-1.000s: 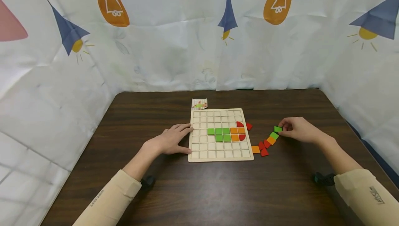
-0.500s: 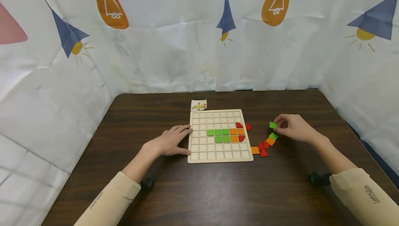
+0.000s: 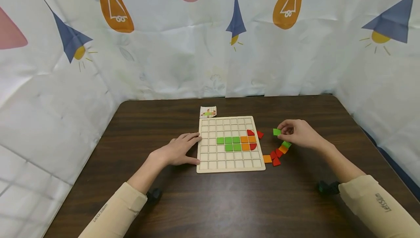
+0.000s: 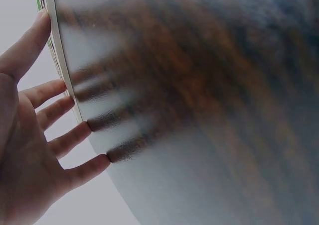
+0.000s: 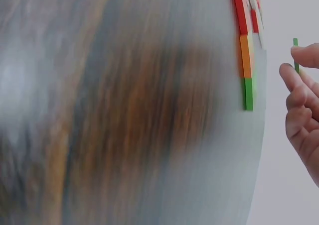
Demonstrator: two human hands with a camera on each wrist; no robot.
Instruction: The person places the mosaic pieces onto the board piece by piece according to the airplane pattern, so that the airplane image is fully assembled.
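Note:
A square wooden grid board [image 3: 213,161] lies on the dark table, with green squares [image 3: 232,143], orange squares [image 3: 244,143] and red quarter-round tiles set in its cells. My left hand [image 3: 178,149] has its fingers spread, fingertips and thumb against the board's left edge; the left wrist view shows them along the board's rim [image 4: 59,51]. Right of the board, my right hand [image 3: 298,133] pinches a green square tile [image 3: 277,132] between thumb and fingertips. In the right wrist view this tile [image 5: 296,56] is seen edge-on, raised above the table.
A small pattern card [image 3: 208,112] lies behind the board's back left corner. Loose tiles trail along the right: an orange square [image 3: 267,159], several red pieces [image 3: 276,162], another orange square [image 3: 283,149] and a green one [image 3: 287,144]. One red piece [image 3: 260,135] sits at the board's right edge.
My right hand has lifted the green tile off the far end of the loose row and carried it left towards the board. The left hand stays at the board's edge.

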